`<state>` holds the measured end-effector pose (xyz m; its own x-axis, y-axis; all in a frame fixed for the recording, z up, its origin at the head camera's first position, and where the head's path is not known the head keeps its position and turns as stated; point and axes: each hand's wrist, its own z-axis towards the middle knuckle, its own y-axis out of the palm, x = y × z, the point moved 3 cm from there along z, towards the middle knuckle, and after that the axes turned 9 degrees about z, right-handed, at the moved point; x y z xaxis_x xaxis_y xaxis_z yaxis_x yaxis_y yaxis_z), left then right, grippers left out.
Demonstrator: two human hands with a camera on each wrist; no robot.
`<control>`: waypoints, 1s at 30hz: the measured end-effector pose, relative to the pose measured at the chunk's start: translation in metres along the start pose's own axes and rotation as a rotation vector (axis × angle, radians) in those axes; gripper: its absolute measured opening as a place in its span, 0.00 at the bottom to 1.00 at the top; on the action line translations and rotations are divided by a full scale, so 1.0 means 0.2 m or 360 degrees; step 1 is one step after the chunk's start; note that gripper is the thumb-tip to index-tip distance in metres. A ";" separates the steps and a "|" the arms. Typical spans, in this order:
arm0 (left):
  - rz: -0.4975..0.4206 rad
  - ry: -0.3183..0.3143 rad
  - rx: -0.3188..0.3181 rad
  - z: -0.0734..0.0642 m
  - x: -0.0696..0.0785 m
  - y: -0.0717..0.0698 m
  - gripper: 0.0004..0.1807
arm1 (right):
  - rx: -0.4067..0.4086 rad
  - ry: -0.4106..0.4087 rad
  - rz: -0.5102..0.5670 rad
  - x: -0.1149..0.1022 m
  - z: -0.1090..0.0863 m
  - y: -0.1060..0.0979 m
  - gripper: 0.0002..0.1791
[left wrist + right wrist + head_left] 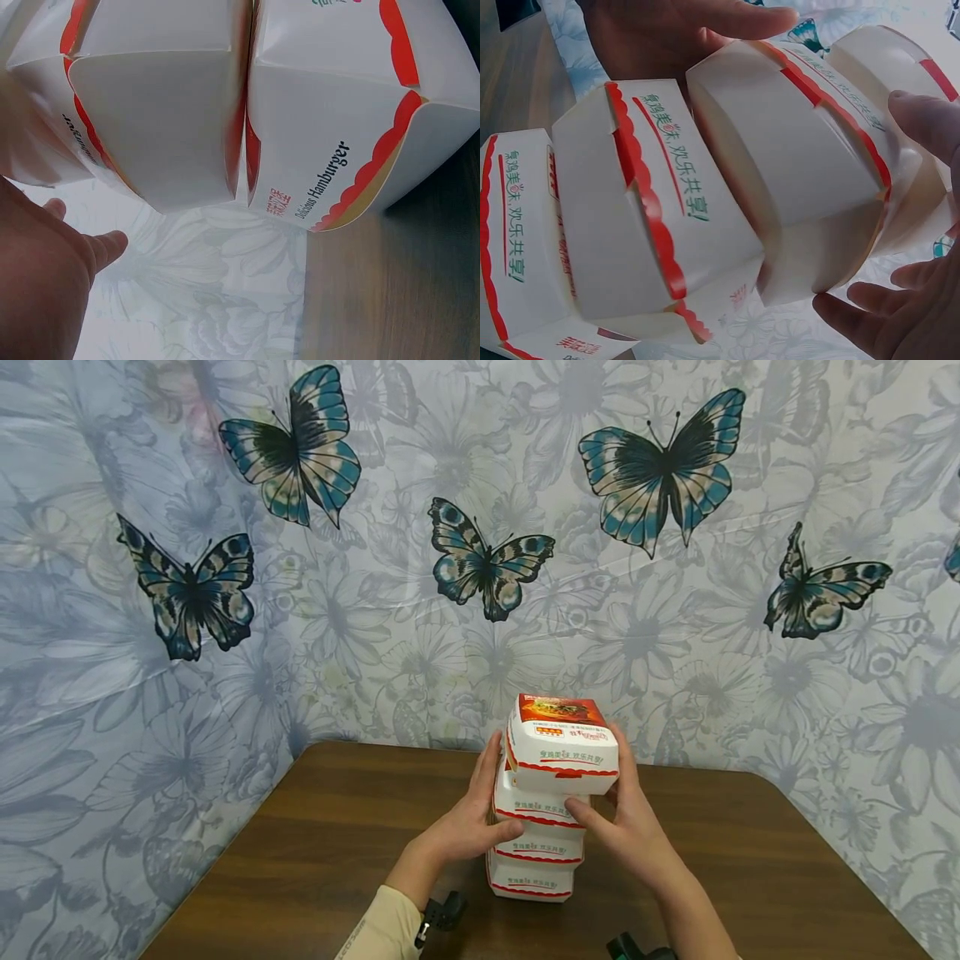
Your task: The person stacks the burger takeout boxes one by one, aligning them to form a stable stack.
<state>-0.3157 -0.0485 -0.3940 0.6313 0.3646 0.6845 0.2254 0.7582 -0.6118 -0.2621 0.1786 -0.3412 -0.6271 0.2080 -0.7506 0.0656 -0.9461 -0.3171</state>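
A stack of white hamburger boxes with red scalloped trim stands on the table. The top box (567, 752), with a burger picture on its lid, sits offset to the right over the second box (525, 806). My left hand (465, 822) lies along the stack's left side, fingers pointing up and thumb across the front. On the right, my right hand (630, 827) has its thumb before the second box and its fingers at the top box's right side. In the right wrist view, the fingertips (821, 300) reach the second box's edge. The lower boxes (534, 881) stand beneath.
The brown wooden table (337, 827) extends to both sides of the stack. Behind it hangs a pale floral cloth (390, 677) with printed butterflies. Dark wrist cameras (446, 910) sit on both wrists, near the table's front part.
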 end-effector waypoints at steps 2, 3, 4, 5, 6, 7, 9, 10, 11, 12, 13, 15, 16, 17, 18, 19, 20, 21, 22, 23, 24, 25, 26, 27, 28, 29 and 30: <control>-0.0015 0.0018 0.0001 0.00 0.00 0.00 0.65 | -0.0001 0.0008 0.0003 0.00 0.00 0.00 0.58; -0.0020 0.0032 0.0004 0.00 0.00 0.00 0.65 | -0.0005 0.0008 0.0006 0.01 0.00 0.01 0.58; -0.0022 0.0047 0.0008 0.00 0.01 0.00 0.64 | -0.0011 0.0003 0.0008 0.01 0.00 0.01 0.58; -0.0025 0.0062 0.0012 0.00 0.01 -0.01 0.64 | -0.0018 -0.0004 0.0013 0.01 0.00 0.01 0.58; -0.0025 0.0075 0.0016 0.00 0.02 -0.01 0.64 | -0.0025 -0.0011 0.0024 0.01 0.00 0.02 0.58; -0.0028 0.0087 0.0019 0.00 0.02 -0.01 0.64 | -0.0031 -0.0013 0.0035 0.01 0.00 0.02 0.58; -0.0036 0.0110 0.0022 0.00 0.03 -0.01 0.65 | -0.0044 -0.0015 0.0060 0.01 0.00 0.02 0.57; -0.0040 0.0116 0.0023 0.00 0.03 -0.01 0.65 | -0.0052 -0.0019 0.0073 0.01 0.00 0.03 0.57; -0.0049 0.0119 0.0021 0.00 0.03 -0.01 0.65 | -0.0059 -0.0023 0.0085 0.02 0.00 0.03 0.57; -0.0056 0.0120 0.0019 0.00 0.03 -0.01 0.65 | -0.0065 -0.0025 0.0095 0.02 0.00 0.03 0.57; -0.0064 0.0123 0.0018 0.00 0.03 -0.01 0.65 | -0.0068 -0.0019 0.0102 0.02 0.00 0.03 0.57; -0.0085 0.0126 0.0016 0.01 0.02 -0.01 0.65 | -0.0074 -0.0016 0.0106 0.02 0.01 0.03 0.57; -0.0092 0.0127 0.0016 0.01 0.02 0.00 0.65 | -0.0073 -0.0013 0.0103 0.03 0.01 0.03 0.57; -0.0103 0.0126 0.0014 0.01 0.02 0.00 0.66 | -0.0069 -0.0008 0.0094 0.03 0.01 0.03 0.57; -0.0106 0.0123 0.0015 0.01 0.01 0.00 0.66 | -0.0065 -0.0001 0.0086 0.03 0.01 0.03 0.57; -0.0108 0.0116 0.0016 0.01 0.01 0.00 0.66 | -0.0062 0.0005 0.0080 0.03 0.01 0.03 0.57; -0.0108 0.0110 0.0019 0.01 0.01 0.00 0.66 | -0.0059 0.0006 0.0070 0.04 0.01 0.03 0.57; -0.0111 0.0099 0.0020 0.01 0.01 0.00 0.66 | -0.0055 0.0007 0.0059 0.04 0.01 0.03 0.57; -0.0110 0.0085 0.0024 0.01 0.01 0.00 0.67 | -0.0051 0.0013 0.0046 0.04 0.01 0.03 0.57; -0.0112 0.0074 0.0028 0.01 0.01 0.00 0.67 | -0.0048 0.0015 0.0032 0.04 0.01 0.03 0.57; -0.0110 0.0065 0.0032 0.00 0.01 0.00 0.67 | -0.0045 0.0018 0.0021 0.05 0.01 0.03 0.57; -0.0112 0.0054 0.0033 0.00 0.01 -0.01 0.67 | -0.0039 0.0026 0.0011 0.05 0.01 0.03 0.58; -0.0112 0.0049 0.0035 0.00 0.01 -0.01 0.68 | -0.0033 0.0035 -0.0001 0.05 0.01 0.03 0.58; -0.0110 0.0042 0.0038 0.00 0.01 -0.01 0.68 | -0.0027 0.0044 -0.0010 0.05 0.01 0.03 0.58; -0.0104 0.0037 0.0042 0.00 0.01 -0.01 0.68 | -0.0020 0.0054 -0.0018 0.05 0.01 0.03 0.58; -0.0100 0.0034 0.0043 0.00 0.01 -0.01 0.68 | -0.0015 0.0064 -0.0019 0.05 0.01 0.03 0.59; -0.0094 0.0030 0.0046 0.00 0.01 -0.01 0.68 | -0.0013 0.0072 -0.0013 0.05 0.00 0.03 0.59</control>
<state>-0.3151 -0.0489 -0.3908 0.6317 0.3087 0.7111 0.2414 0.7934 -0.5588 -0.2687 0.1755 -0.3496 -0.5920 0.2269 -0.7734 0.0671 -0.9423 -0.3278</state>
